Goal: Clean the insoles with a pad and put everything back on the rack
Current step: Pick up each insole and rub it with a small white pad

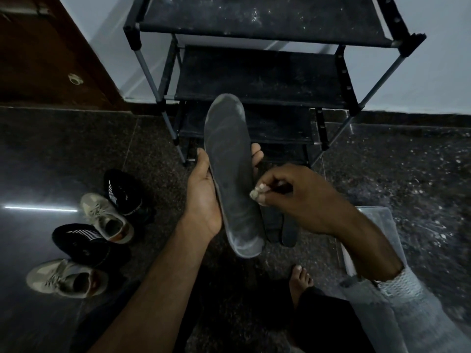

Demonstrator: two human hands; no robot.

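Head view of insole cleaning, seated on the floor before the shoe rack (260,80). The grey insole (230,174) is held upright in the air in front of the rack's lower shelves, toe end up and heel end toward the person. The left hand (204,197) cradles it from behind at mid-length: thumb along the left edge, fingertips (257,154) wrapping round the right edge, so the hand is closed on the insole. The right hand (293,197) has thumb and fingers pinched together on a small pale pad (258,193), which touches the insole's right edge just below the middle. The insole looks thin, light and flexible; judged from that, support across the waist, as here, should keep it from bending under rubbing pressure. Two more dark insoles (283,228) lie on the floor (407,174) just behind the held one. Four shoes, two black knit shoes (122,192) and two beige sneakers (107,217), stand on the floor well to the left.
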